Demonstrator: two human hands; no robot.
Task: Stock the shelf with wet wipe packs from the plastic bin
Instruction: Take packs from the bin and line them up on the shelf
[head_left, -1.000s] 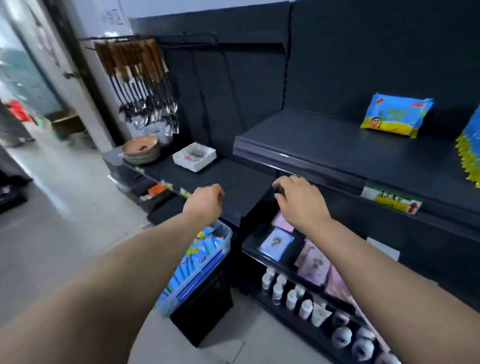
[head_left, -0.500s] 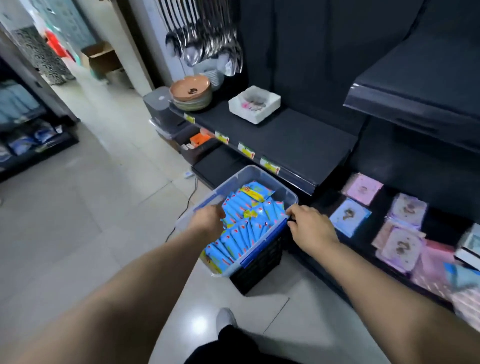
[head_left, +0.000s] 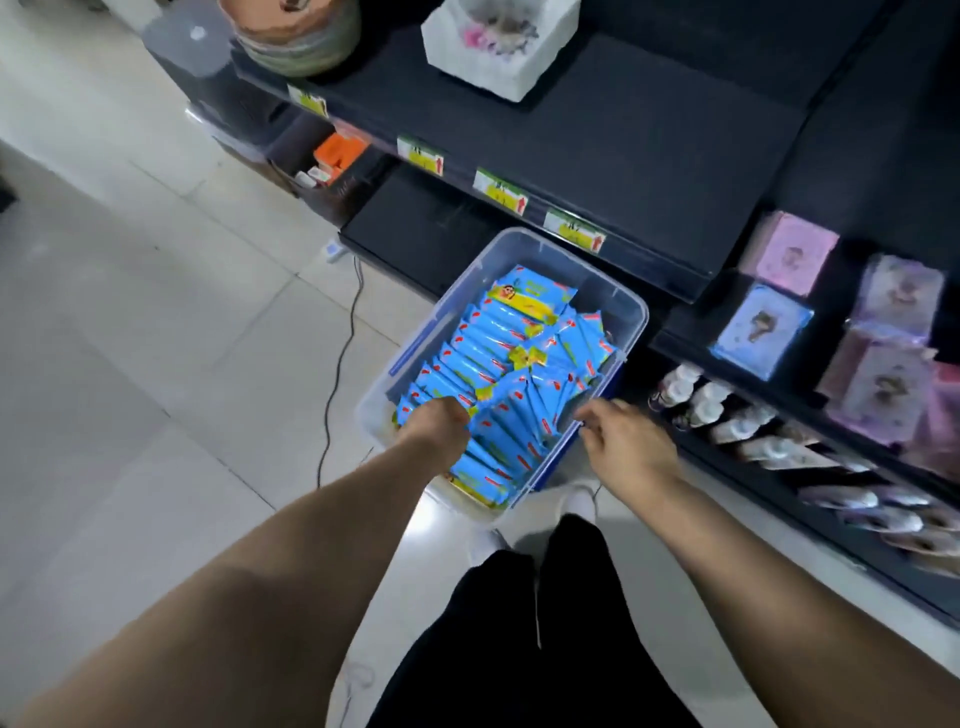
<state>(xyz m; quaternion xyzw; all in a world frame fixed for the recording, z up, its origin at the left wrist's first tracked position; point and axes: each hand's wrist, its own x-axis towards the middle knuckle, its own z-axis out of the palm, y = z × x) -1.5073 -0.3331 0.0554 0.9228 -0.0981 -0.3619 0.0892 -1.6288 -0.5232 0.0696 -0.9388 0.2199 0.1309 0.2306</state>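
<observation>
A clear plastic bin (head_left: 574, 260) stands on the floor against the shelving, filled with several blue and yellow wet wipe packs (head_left: 519, 348) standing on edge. My left hand (head_left: 436, 422) is down inside the near left part of the bin, its fingers curled in among the packs and gripping some. My right hand (head_left: 626, 441) is at the bin's near right rim, fingers loosely bent with the tips touching the rim. The black shelf (head_left: 639, 145) just above the bin is bare at its middle.
A white tray (head_left: 501, 44) and stacked bowls (head_left: 298, 31) sit at the back of that shelf. Pastel card packs (head_left: 763, 330) and small white bottles (head_left: 706, 405) fill lower shelves on the right. A cable (head_left: 340, 364) runs over the tiled floor, left of the bin.
The view tipped down from the upper shelf to the bin. Both hands dropped from shelf height; the left went in among the packs, the right stayed at the rim.
</observation>
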